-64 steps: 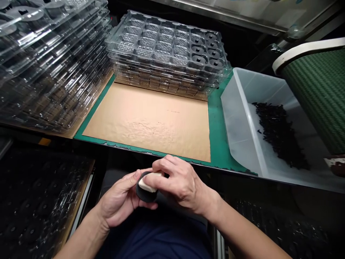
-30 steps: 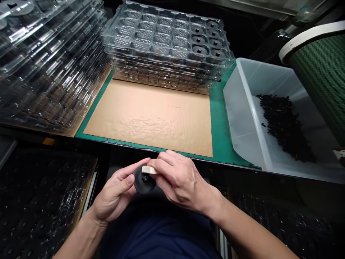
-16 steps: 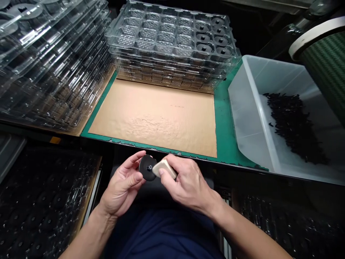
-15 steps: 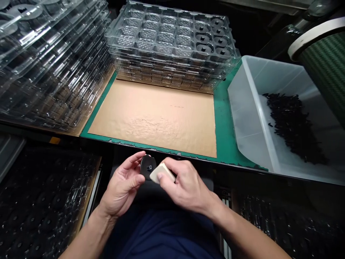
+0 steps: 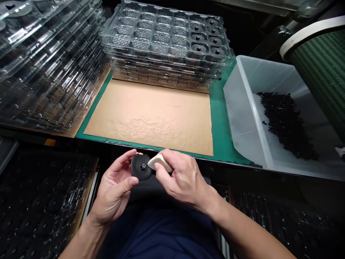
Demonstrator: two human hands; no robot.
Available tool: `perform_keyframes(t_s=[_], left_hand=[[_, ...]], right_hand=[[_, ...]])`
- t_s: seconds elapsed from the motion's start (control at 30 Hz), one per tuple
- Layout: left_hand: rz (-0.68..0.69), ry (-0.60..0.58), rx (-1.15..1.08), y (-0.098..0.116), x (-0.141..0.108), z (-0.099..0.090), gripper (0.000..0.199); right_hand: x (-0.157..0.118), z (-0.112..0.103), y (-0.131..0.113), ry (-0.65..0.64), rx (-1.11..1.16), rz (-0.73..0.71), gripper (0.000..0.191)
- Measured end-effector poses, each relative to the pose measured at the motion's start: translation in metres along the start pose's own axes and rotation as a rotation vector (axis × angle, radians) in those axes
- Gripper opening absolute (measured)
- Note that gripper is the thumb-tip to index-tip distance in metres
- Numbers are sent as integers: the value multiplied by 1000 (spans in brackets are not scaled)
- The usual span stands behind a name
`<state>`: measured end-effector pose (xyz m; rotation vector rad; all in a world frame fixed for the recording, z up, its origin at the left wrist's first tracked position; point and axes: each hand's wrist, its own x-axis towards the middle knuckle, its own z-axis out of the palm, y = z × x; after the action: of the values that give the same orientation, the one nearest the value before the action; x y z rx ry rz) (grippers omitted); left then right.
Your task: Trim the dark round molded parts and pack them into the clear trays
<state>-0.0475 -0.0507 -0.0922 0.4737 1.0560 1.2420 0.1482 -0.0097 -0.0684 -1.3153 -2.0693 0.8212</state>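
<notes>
Between the thumb and fingers of my left hand [image 5: 113, 187] is a round black disc [image 5: 138, 172] with a small raised hub at its centre. The disc's face is turned up toward the camera. My right hand [image 5: 183, 178] is closed on a pale cream block [image 5: 161, 163], whose tip is at the right edge of the disc. Whether the tip touches the disc I cannot tell. Both hands are just in front of the table's edge, above my lap.
Brown cardboard [image 5: 151, 115] lies on the green table mat [image 5: 219, 126]. Behind it is a stack of clear trays [image 5: 161, 54], some pockets holding black discs. More stacked trays [image 5: 48, 72] stand left. At right, a translucent bin [image 5: 242, 108] holds small black pieces [image 5: 288, 126].
The disc has turned to show more of its face. Both hands have shifted slightly left, and the block has tilted and moved up a little. The whole view has shifted slightly.
</notes>
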Motion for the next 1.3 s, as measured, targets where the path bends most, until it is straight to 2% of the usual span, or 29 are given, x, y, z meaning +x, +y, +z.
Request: perform_keyframes(t_s=[0.17, 0.3, 0.47, 0.53, 0.6, 0.7, 0.77, 0.8, 0.83, 0.9, 0.93, 1.0, 1.07, 1.17, 1.3], left_hand=[[-97, -95, -9, 0, -3, -7, 51], [-187, -165, 1, -2, -2, -16, 51], [-290, -222, -62, -10, -4, -18, 49], [-313, -213, -112, -14, -5, -14, 50], [-307, -201, -150, -16, -6, -8, 55], [-257, -204, -173, -17, -3, -5, 59], [-224, -210, -177, -17, -1, -5, 58], [-215, -212, -175, -16, 0, -5, 58], [-209, -211, -170, -16, 2, -5, 57], [-196, -202, -155, -16, 3, -3, 57], [-189, -196, -145, -16, 4, -2, 56], [-184, -197, -118, -17, 4, 3, 54], [-189, -207, -64, -19, 6, 7, 51], [-138, -206, 113, -18, 11, 11, 42], [-61, -132, 468, -13, 23, 15, 25]], right_hand=[[0, -1, 4, -65, -118, -110, 18], [-3, 0, 3, -66, -188, -152, 19], [1, -1, 4, -97, -101, -245, 19], [7, -4, 16, -76, -8, -270, 17], [15, -9, 40, 57, -8, -224, 24], [24, -19, 85, 250, -328, -42, 37], [22, -25, 105, 262, -544, 63, 43], [18, -27, 109, 273, -580, 90, 43], [12, -27, 107, 299, -546, 105, 40], [-4, -22, 92, 301, -266, 147, 29], [-12, -17, 80, 236, -48, 179, 28], [-26, -5, 55, 2, 402, 254, 38], [-36, 9, 36, -144, 650, 305, 47], [-41, 22, 25, -93, 625, 316, 48], [-41, 23, 27, -46, 393, 151, 37]])
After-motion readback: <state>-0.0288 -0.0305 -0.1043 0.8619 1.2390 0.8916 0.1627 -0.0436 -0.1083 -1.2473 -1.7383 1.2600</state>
